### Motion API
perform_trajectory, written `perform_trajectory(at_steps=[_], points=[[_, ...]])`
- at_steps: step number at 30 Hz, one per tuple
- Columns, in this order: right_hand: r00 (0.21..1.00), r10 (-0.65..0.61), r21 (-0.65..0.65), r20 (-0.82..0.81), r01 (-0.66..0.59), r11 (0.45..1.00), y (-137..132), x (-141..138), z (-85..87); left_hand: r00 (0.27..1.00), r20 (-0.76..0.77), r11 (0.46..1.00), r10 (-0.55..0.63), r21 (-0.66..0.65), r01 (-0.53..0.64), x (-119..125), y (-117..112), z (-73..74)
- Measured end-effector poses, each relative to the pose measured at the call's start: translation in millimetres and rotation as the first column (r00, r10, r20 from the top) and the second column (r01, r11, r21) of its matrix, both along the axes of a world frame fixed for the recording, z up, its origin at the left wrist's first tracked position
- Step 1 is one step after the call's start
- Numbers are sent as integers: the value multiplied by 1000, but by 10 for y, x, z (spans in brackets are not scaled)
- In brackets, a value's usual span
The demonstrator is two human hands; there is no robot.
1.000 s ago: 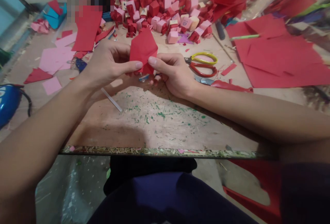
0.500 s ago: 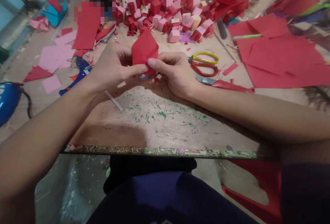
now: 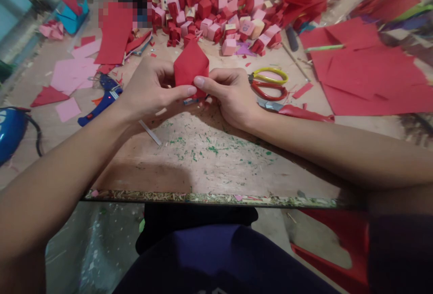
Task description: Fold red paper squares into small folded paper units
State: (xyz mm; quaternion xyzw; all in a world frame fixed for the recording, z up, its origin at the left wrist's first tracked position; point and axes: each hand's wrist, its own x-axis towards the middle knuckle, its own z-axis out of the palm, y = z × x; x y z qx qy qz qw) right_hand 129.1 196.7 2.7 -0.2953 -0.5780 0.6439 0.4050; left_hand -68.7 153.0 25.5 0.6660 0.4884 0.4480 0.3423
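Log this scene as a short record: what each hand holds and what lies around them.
left hand: pinches the folded red paper at its lower left
right hand: pinches the same paper at its lower right
paper: held above the table, point up
right of hands: scissors, red sheets
left of hands: glue gun, pink squares
behind: pile of red and pink cubes

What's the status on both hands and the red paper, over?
Left hand, right hand: both pinching folded red paper. Paper held above table. Scissors right of right hand, untouched.
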Motion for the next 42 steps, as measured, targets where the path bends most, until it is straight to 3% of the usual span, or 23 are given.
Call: perform_trajectory(at_steps=[6,13,21,26,31,42], points=[[999,-35,42,3,35,999,30,15,-41,999,49,999,17,30,-19,17,16,-10],[999,34,10,-7,-34,999,22,17,-25,998,26,997,49,59,-50,19,29,-4],[989,124,-15,-82,-126,992,47,56,-44,992,68,990,107,80,-112,-91,73,-99],[997,75,29,-4,-75,997,39,60,-33,995,67,991,74,104,-81,-100,81,-116],[998,29,61,62,-33,998,13,55,-3,985,102,988,139,46,-145,-43,61,-67],[997,-11,108,81,2,994,8,58,13,980,147,987,136,64,-146,-39,84,-112]])
